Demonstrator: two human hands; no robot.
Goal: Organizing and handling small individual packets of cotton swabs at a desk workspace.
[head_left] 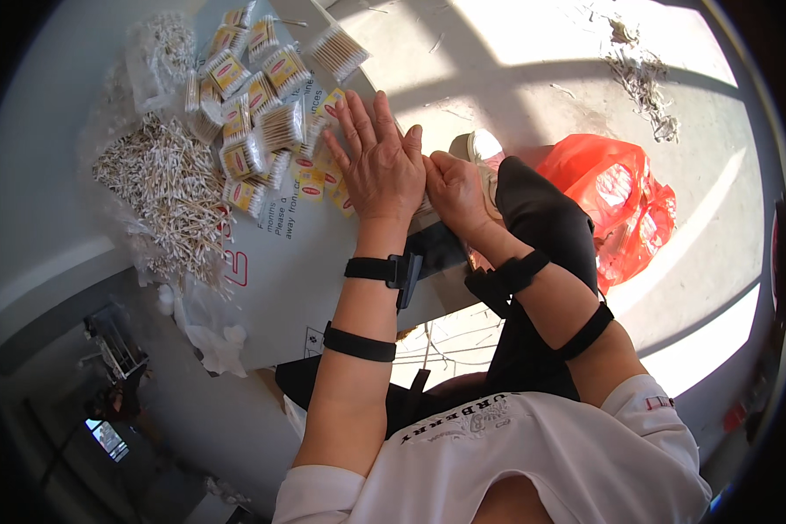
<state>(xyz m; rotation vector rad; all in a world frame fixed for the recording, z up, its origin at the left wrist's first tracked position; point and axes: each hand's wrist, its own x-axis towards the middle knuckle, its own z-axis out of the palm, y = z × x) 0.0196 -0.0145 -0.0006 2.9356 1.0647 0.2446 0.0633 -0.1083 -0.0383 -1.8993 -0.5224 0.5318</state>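
Note:
My left hand [381, 170] is palm down near the right edge of a grey board [271, 288], with its fingers stretched out and spread. Close against its thumb side is my right hand [456, 190], its fingers curled closed. Whatever the right fingers hold, if anything, is hidden. Several yellow paper labels [311, 181] lie beside and partly under my left fingers. Left of them is a pile of small clear packs of cotton swabs [259, 92] with yellow labels. One swab pack [339, 52] at the far edge shows no label.
A large heap of loose cotton swabs [166, 179] lies at the left, with clear plastic bags [160, 52] around it. On the floor to the right stands a red plastic bag [620, 188]. Whitish scraps [644, 87] are scattered beyond it. A shoe [482, 148] shows past my right hand.

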